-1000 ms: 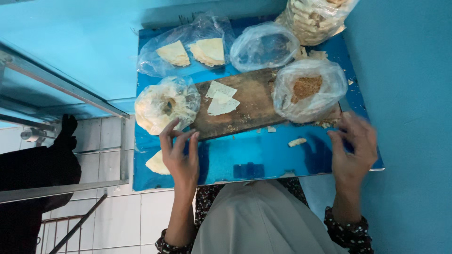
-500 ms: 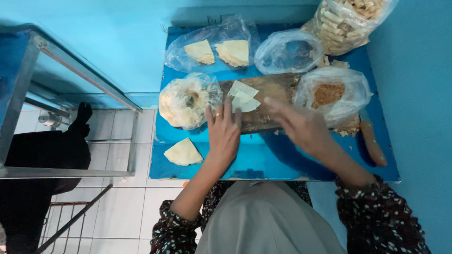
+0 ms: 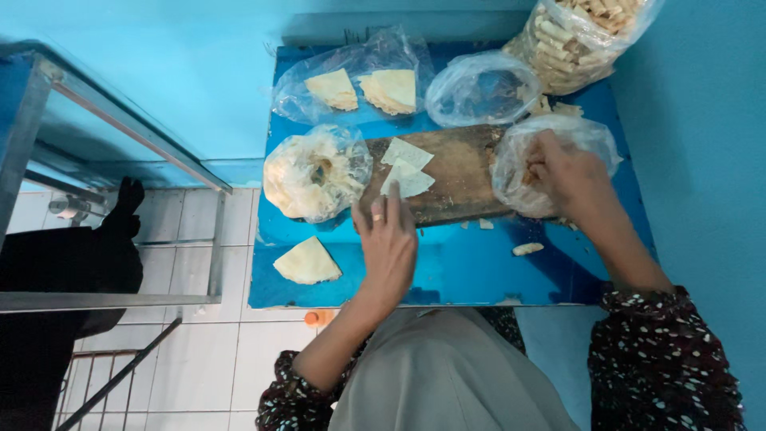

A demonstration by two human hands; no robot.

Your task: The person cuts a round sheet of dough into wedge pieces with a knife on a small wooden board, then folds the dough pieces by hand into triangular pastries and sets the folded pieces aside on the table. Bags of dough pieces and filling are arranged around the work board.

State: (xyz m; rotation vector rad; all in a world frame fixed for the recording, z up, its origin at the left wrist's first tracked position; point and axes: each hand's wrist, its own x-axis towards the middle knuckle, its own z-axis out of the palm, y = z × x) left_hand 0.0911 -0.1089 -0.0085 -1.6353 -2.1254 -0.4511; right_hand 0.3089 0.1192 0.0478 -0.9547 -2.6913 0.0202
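My left hand point(image 3: 388, 239) lies flat, fingers spread, on the near edge of a worn wooden board point(image 3: 459, 172), its fingertips touching the pale triangular wrappers point(image 3: 405, 166) on the board. My right hand point(image 3: 565, 173) reaches into a clear plastic bag of brownish filling point(image 3: 511, 164) at the board's right end, fingers curled inside; what they hold is hidden. A folded triangle of wrapper point(image 3: 306, 262) lies on the blue table point(image 3: 455, 275) left of my left hand.
A bag of stacked round wrappers point(image 3: 316, 172) sits at the board's left end. Behind are a bag with folded triangles point(image 3: 359, 88), an almost empty clear bag point(image 3: 481, 86) and a big bag of rolled pieces point(image 3: 578, 36). One small roll point(image 3: 527, 249) lies near the front edge.
My right hand has moved from the middle of the board to the right, into the filling bag. My left hand has stayed by the wrappers on the board.
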